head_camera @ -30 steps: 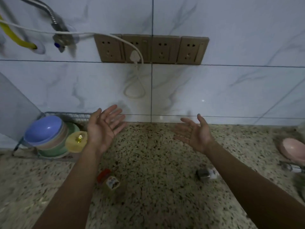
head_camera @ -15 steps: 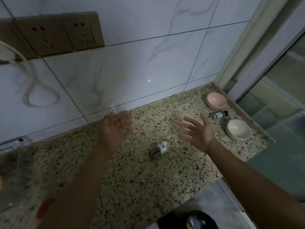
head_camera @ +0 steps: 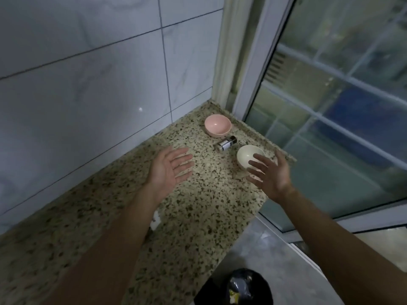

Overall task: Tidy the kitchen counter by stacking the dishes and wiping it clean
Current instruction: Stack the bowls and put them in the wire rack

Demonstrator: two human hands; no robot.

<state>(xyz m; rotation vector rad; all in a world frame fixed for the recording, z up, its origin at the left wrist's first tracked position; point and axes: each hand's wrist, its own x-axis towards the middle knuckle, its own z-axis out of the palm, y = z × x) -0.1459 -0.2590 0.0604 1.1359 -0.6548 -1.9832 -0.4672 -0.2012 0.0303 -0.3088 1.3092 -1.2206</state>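
1. Held left hand [head_camera: 169, 170] and right hand [head_camera: 269, 175] over the tabletop [head_camera: 198, 205], fingers [head_camera: 182, 160] spread and relaxed, gripping nothing.
2. Found cream bowl [head_camera: 246, 155] just beyond right fingers [head_camera: 257, 164], contact unclear; probably aimed there to lift first.
3. Saw pink bowl [head_camera: 217, 125] and lying bottle [head_camera: 226, 143] farther beyond, unstacked.

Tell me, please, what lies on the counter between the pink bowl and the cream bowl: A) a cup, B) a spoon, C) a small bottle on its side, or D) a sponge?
C: a small bottle with a dark cap lies on its side between the pink bowl and the cream bowl.
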